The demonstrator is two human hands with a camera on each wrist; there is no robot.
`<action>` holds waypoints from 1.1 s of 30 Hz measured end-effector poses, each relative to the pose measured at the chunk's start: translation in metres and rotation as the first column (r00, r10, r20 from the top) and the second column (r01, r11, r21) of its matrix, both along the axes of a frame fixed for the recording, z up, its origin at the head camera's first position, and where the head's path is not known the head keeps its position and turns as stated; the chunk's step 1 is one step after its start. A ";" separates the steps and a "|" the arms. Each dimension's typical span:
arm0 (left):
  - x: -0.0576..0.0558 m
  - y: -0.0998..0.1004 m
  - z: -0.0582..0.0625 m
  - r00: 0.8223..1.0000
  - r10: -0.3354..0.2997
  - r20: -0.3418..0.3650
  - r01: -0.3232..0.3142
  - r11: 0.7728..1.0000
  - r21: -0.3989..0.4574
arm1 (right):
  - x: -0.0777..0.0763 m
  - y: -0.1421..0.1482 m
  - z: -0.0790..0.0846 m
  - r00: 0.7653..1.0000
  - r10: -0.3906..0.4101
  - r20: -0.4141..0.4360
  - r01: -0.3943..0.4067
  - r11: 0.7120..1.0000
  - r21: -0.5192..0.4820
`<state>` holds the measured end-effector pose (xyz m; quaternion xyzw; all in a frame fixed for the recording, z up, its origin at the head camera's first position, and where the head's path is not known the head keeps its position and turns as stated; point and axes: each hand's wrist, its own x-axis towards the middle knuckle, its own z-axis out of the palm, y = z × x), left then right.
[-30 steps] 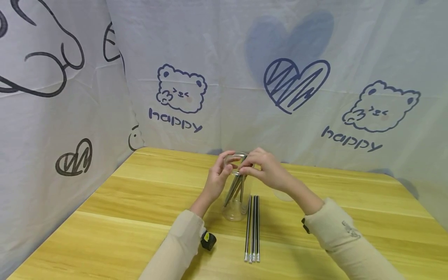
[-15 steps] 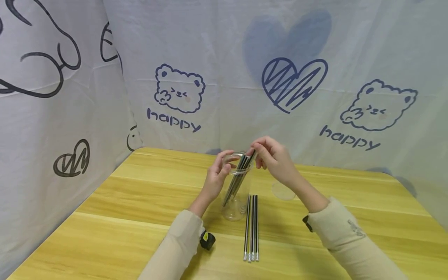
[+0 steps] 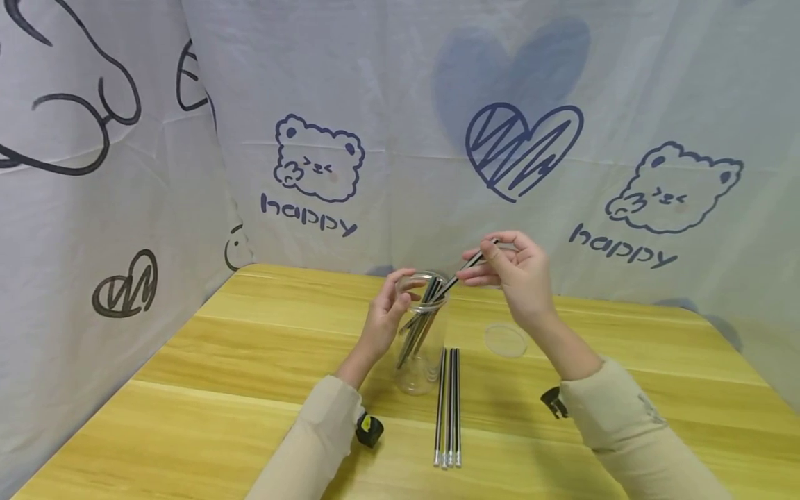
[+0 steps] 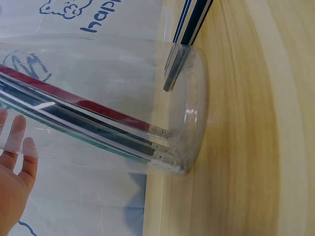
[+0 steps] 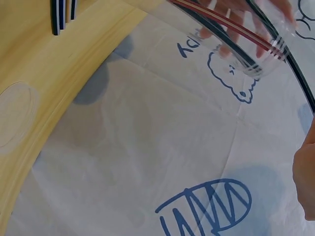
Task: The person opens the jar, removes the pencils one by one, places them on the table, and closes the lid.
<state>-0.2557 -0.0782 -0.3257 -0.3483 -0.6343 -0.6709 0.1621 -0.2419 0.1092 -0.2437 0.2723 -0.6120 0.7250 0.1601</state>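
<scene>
A tall clear jar stands on the table, tilted slightly in the head view. My left hand holds it near the rim, fingers and thumb around the left side. Several striped pencils lean inside; in the left wrist view one is a red pencil among dark ones, their ferrule ends at the jar's base. Up and right of the rim, my right hand pinches a dark striped pencil by its upper part, slanting, its lower length still within the jar.
Several dark striped pencils lie side by side in front of the jar, ferrule ends toward me. A clear round lid lies flat to the jar's right. Behind the wooden table hangs a printed white cloth.
My right hand has risen from the jar's mouth and moved right, drawing a pencil partly out. My left hand keeps its hold on the jar. The lid has come into fuller view.
</scene>
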 end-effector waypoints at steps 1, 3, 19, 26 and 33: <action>0.000 0.000 0.000 1.000 0.003 -0.001 -0.003 1.000 0.001 | 0.001 0.001 0.001 1.000 0.005 0.005 -0.005 1.000 -0.016; -0.005 0.000 -0.005 1.000 0.006 -0.005 -0.006 1.000 0.003 | 0.003 0.002 0.003 1.000 0.013 0.003 -0.013 0.999 -0.038; -0.023 0.000 -0.023 1.000 0.009 -0.007 -0.009 1.000 0.013 | 0.009 0.015 0.012 0.990 -0.054 -0.127 0.031 0.984 -0.176; -0.024 0.001 -0.023 1.000 0.016 -0.008 -0.016 1.000 0.008 | 0.010 0.025 0.017 0.975 -0.191 -0.113 0.154 0.948 -0.279; -0.024 0.001 -0.023 1.000 -0.007 -0.018 0.007 1.000 0.022 | 0.010 0.029 0.017 0.952 -0.292 -0.094 0.256 0.924 -0.284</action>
